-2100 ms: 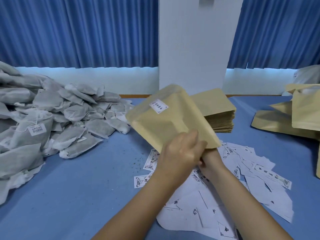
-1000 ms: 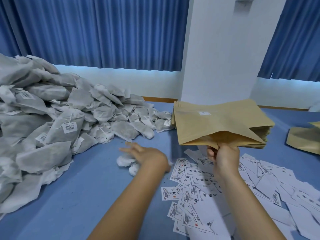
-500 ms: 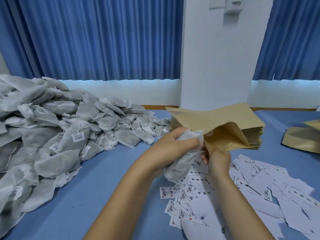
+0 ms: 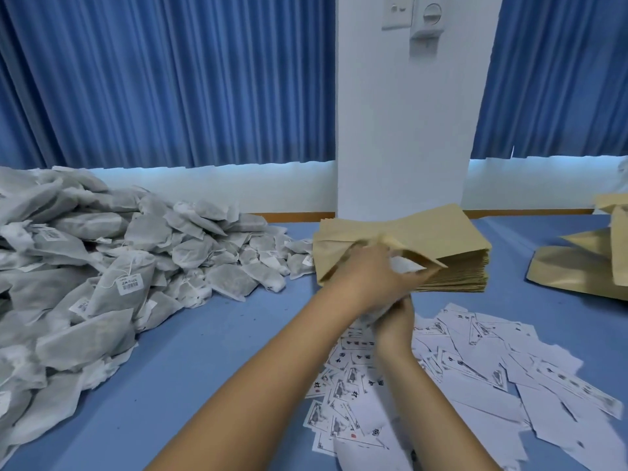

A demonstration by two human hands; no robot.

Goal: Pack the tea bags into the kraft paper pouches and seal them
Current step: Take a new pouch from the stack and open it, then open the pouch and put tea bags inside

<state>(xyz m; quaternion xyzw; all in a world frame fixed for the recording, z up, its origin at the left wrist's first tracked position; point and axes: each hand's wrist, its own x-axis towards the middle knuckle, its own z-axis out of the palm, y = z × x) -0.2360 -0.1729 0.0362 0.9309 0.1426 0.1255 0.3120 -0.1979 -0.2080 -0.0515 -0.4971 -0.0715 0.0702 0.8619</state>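
My left hand (image 4: 368,277) grips a white tea bag (image 4: 404,265) and pushes it into the mouth of an open kraft paper pouch (image 4: 331,253). The tea bag is mostly hidden by my fingers and the pouch flap. My right hand (image 4: 396,319) sits just below, holding the pouch by its lower edge; its fingers are partly hidden behind my left hand. A big heap of grey-white tea bags (image 4: 112,266) covers the left side of the blue table (image 4: 210,351). Behind the held pouch lies a flat stack of kraft pouches (image 4: 455,263).
Printed white paper labels (image 4: 458,372) lie scattered on the table at the front right. More kraft pouches (image 4: 584,266) lie at the far right edge. A white pillar (image 4: 404,130) and blue curtains stand behind the table.
My left hand reached to the table near the heap, picked up a tea bag and brought it to the pouch. Now the bag is going deeper into the pouch mouth.
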